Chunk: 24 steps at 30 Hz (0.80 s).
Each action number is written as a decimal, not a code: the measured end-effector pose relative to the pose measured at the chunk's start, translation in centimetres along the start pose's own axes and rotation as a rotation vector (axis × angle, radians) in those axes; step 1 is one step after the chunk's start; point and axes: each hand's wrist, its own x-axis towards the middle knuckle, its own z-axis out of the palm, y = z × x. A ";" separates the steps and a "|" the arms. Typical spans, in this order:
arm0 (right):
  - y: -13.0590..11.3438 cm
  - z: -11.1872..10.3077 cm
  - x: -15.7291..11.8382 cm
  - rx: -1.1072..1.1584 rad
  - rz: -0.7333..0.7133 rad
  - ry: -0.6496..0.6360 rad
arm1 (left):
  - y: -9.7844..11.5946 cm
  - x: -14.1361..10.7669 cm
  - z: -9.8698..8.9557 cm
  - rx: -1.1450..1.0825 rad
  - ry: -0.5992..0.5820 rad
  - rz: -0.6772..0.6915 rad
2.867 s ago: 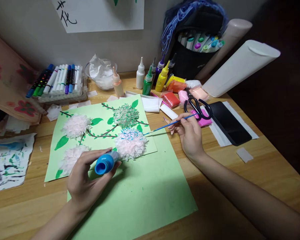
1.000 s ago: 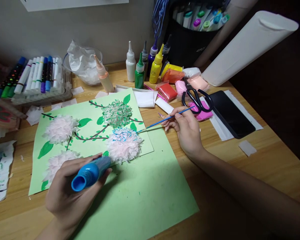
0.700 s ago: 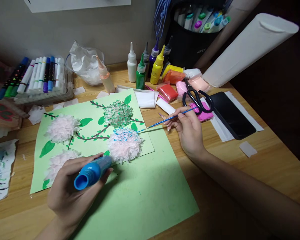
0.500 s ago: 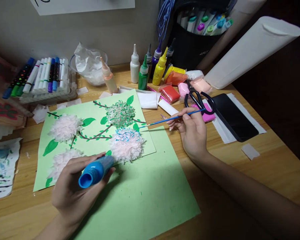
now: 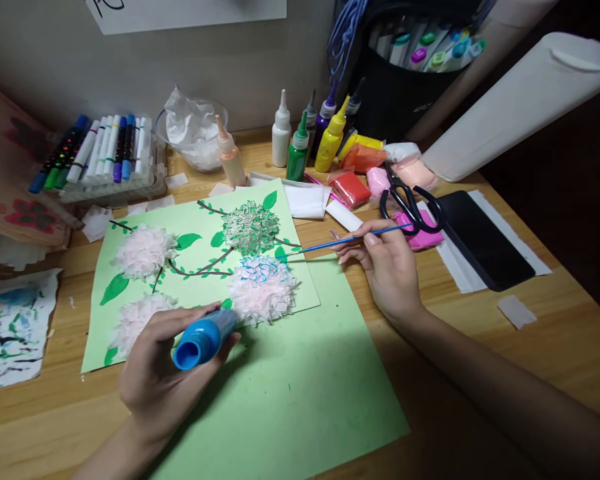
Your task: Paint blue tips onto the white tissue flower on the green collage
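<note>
My left hand [image 5: 167, 363] is wrapped round an uncapped blue paint bottle [image 5: 206, 339], its open mouth tilted toward me. Between the fingertips of my right hand [image 5: 387, 267] is a thin blue paintbrush [image 5: 330, 244], its tip at the upper right edge of a tissue paper flower [image 5: 264, 297]. That flower is pale pink, with blue paint along its upper petals. Just above it sits a green-painted tissue flower [image 5: 251, 228]. Two pale flowers [image 5: 146, 251] are on the left of the light green sheet [image 5: 193, 223], among painted leaves and dark stems. My left hand partly hides the lower one.
Paint bottles [image 5: 297, 157] stand along the back, near clay packets [image 5: 350, 189] and black scissors [image 5: 405, 200]. A phone [image 5: 485, 240] lies at the right. Markers [image 5: 100, 150] rest on a case at the left, above a paint-stained tissue [image 5: 17, 327]. Another green sheet [image 5: 300, 400] lies in front.
The whole view has shifted slightly, so everything appears further right. Both hands keep their grips, and the brush tip stays by the upper right of the blue-edged flower.
</note>
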 end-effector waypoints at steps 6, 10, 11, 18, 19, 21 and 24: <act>0.0 0.0 0.0 0.026 -0.011 0.012 | 0.0 -0.1 -0.1 0.020 0.003 0.001; 0.0 0.1 -0.1 0.015 -0.015 -0.045 | 0.0 -0.2 -0.1 0.018 0.001 -0.024; 0.0 0.1 -0.1 0.006 -0.014 -0.052 | 0.0 -0.2 -0.1 0.017 0.000 -0.031; 0.3 -0.1 -0.1 -0.003 -0.065 0.009 | 0.0 -0.3 -0.1 0.031 0.013 -0.041; 0.3 0.0 -0.1 -0.003 -0.067 0.003 | 0.0 -0.3 -0.1 0.035 0.010 -0.044; 0.2 0.0 -0.2 -0.013 -0.052 -0.019 | 0.0 -0.4 -0.1 0.040 0.002 -0.049; 0.4 -0.1 -0.2 -0.029 -0.043 -0.012 | -0.1 -0.4 -0.1 0.036 0.000 -0.055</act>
